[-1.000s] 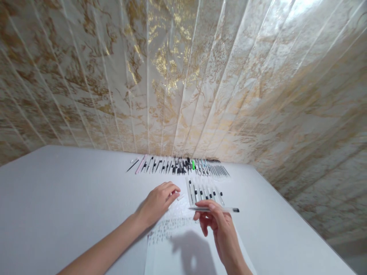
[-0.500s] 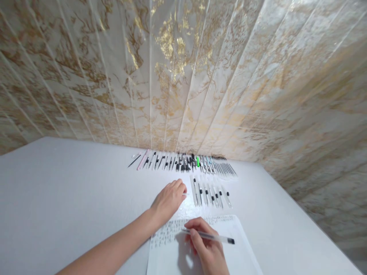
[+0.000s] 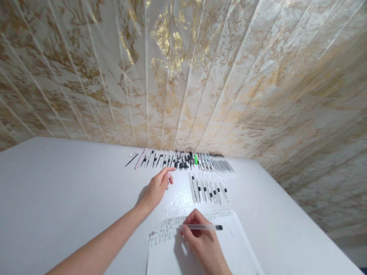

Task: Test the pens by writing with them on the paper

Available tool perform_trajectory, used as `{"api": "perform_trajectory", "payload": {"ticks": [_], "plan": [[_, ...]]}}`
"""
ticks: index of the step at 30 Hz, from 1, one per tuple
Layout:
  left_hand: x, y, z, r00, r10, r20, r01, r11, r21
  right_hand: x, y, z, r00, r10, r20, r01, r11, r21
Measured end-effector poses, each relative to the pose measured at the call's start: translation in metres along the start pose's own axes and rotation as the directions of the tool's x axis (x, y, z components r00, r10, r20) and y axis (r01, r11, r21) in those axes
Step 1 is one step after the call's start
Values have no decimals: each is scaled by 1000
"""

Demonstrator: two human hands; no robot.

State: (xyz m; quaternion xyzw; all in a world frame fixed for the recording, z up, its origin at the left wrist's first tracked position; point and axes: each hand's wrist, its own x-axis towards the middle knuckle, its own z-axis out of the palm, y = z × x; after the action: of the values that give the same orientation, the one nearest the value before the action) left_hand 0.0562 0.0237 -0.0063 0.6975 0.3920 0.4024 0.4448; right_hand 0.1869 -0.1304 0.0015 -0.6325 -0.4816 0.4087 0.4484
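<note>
My right hand [image 3: 200, 238] is closed round a clear-barrelled pen [image 3: 205, 227] with a black end, tilted over the upper part of a white sheet of paper [image 3: 164, 259]. Rows of small dark handwriting cover the paper's top. Whether the pen's tip touches the sheet I cannot tell. Further off, my left hand [image 3: 157, 187] hovers near the table top, its index finger stretched toward the back row of pens [image 3: 180, 162] and its other fingers loosely bent. Nothing shows in it. Right of it lies a shorter group of clear pens [image 3: 209, 191] with black caps.
The back row includes a green marker [image 3: 196, 159], a pink pen [image 3: 140, 158], a dark thin refill [image 3: 132, 160] and several grey refills [image 3: 225, 166]. Behind the white table [image 3: 71, 191] hangs a gold-patterned curtain [image 3: 160, 95], which also runs along the right.
My left hand has moved back and left, straightening its index finger from a pinch. My right hand has shifted slightly up the paper, and the pen now lies more level.
</note>
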Motion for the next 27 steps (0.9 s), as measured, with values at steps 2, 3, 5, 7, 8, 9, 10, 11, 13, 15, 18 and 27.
{"api": "perform_trajectory", "payload": {"ticks": [2, 3, 5, 7, 8, 9, 10, 11, 13, 15, 18, 27], "plan": [[0, 0, 1, 1000, -6, -1, 6, 999, -35, -1, 7, 4, 998, -43, -56, 44, 999, 11], [0, 0, 2, 1000, -11, -4, 11, 999, -47, -2, 11, 5, 996, -55, -74, 57, 998, 17], [0, -1, 2, 1000, -24, -19, 23, 998, -61, -3, 16, 8, 994, -72, -85, 73, 997, 4], [0, -1, 2, 998, -42, -38, 39, 997, -63, -4, 17, 9, 993, -94, -77, 92, 995, -32], [0, 0, 1, 998, -50, -45, 47, 997, -61, -4, 16, 9, 992, -104, -73, 101, 994, -49], [0, 0, 1, 997, -58, -48, 55, 997, -59, -5, 14, 9, 991, -112, -68, 107, 992, -62], [0, 1, 1, 997, -65, -49, 62, 996, -58, -4, 13, 9, 991, -113, -65, 109, 991, -73], [0, 3, 1, 996, -72, -46, 69, 996, -56, -4, 11, 9, 992, -110, -63, 105, 991, -82], [0, 6, 2, 995, -91, -36, 90, 995, -45, -4, 7, 10, 993, -101, -61, 94, 991, -100], [0, 10, 2, 994, -111, -19, 111, 994, -24, -4, 5, 11, 994, -91, -60, 85, 991, -104], [0, 13, 2, 993, -121, -5, 121, 993, 5, -5, 7, 13, 995, -79, -54, 73, 992, -107], [-1, 14, 1, 992, -124, 12, 123, 992, 40, -5, 14, 13, 995, -82, -51, 75, 987, -141]]}}
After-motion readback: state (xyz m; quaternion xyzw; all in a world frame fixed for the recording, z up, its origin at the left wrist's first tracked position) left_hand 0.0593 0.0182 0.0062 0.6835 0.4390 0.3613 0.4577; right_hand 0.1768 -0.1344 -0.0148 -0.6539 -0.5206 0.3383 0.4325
